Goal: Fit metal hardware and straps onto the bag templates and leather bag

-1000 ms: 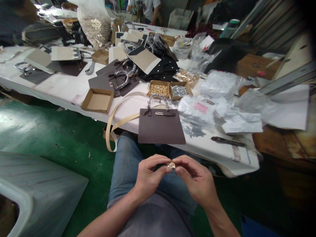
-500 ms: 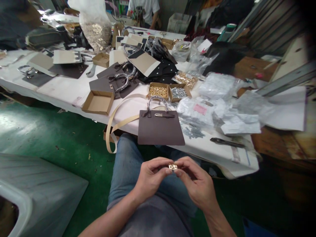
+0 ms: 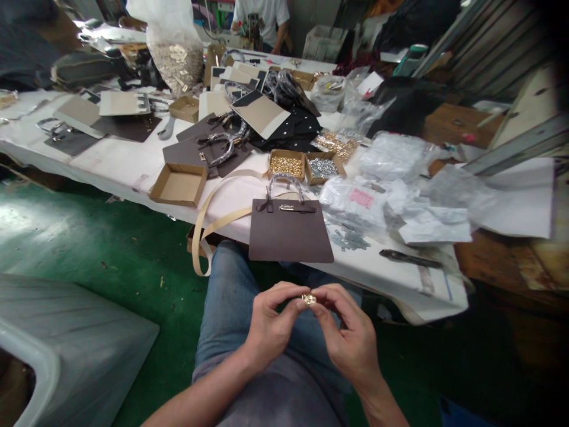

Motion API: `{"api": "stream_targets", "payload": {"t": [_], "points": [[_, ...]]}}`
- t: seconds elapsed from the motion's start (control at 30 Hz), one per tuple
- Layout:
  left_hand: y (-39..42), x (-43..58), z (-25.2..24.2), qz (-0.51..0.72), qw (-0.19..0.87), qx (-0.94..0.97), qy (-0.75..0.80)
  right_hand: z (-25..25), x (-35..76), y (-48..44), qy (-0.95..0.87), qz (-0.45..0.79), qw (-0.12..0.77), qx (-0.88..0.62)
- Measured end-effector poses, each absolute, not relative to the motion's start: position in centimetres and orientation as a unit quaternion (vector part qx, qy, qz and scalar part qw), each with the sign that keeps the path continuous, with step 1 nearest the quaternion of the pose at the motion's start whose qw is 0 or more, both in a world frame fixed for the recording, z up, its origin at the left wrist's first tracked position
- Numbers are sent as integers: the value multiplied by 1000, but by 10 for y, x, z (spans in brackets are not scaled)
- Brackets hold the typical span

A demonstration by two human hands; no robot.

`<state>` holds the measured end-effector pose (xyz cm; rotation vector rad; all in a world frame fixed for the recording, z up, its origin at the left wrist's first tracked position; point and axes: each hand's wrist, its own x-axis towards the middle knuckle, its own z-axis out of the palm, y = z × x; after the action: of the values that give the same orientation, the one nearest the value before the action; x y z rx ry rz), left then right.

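Over my lap, my left hand [image 3: 274, 320] and my right hand [image 3: 349, 326] meet, each pinching with thumb and fingers a small gold metal fitting [image 3: 308, 299]. It looks like a clasp part for a bag; the fingertips cover its edges. Just beyond my hands, a dark brown handbag panel [image 3: 291, 231] lies at the table's front edge and overhangs it a little. The panel carries a plastic-wrapped handle [image 3: 287, 179] and a gold-toned bar on its strap. A cream strap [image 3: 226, 220] curls out to its left.
Small boxes of gold pieces [image 3: 287, 166] and silver pieces [image 3: 323, 169] stand behind the panel, with an open cardboard box [image 3: 178, 185] to the left. Plastic bags [image 3: 355, 201], flat metal pieces [image 3: 349, 239] and a dark tool [image 3: 409, 258] lie right. A grey bin [image 3: 75, 344] stands at lower left.
Both hands stay pinched on the gold fitting, which has turned slightly and shifted a little left. My right hand has moved slightly left and its fingers have shifted.
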<state>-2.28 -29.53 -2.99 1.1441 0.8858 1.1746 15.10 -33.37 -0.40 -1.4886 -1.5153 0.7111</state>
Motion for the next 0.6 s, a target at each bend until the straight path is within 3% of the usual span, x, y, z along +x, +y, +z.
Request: {"api": "stream_targets", "payload": {"t": [0.6], "points": [[-295,-25,-43,516,650,430,356,-12,143,-335,-633,246,418,-603]]}}
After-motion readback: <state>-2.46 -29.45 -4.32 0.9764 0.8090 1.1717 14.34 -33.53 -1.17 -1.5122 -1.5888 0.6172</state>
